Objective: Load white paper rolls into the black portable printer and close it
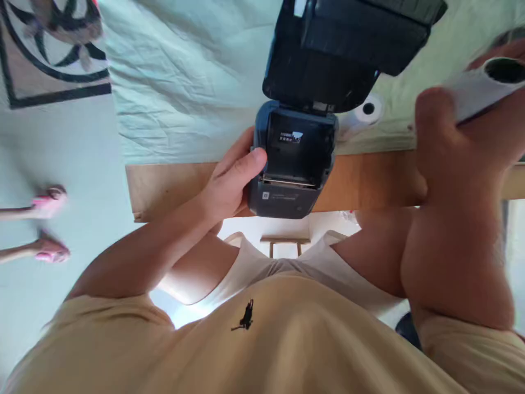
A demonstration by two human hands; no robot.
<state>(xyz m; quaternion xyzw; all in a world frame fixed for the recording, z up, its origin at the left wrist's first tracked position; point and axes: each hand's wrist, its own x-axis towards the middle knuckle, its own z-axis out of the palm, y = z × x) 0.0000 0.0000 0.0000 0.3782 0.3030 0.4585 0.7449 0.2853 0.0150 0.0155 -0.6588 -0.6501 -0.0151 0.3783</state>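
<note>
A dark portable label printer (283, 191) is gripped along its left side by my left hand (233, 180), the thumb resting on the rim. Its lid (320, 82) is swung up and away from me, and the paper bay (301, 148) shows a small white sticker and no roll. At the far right, my right hand (463, 126) is closed around a white paper roll (471, 98), whose dark hollow core faces up. The roll is apart from the printer. Part of that hand runs out of the frame.
Another white paper roll (367, 109) lies on the pale green cloth (184, 82), just right of the printer. The table's bare wooden edge (172, 186) runs in front of me. On the left floor stand another person's feet in pink shoes (51, 202), near a patterned mat (57, 87).
</note>
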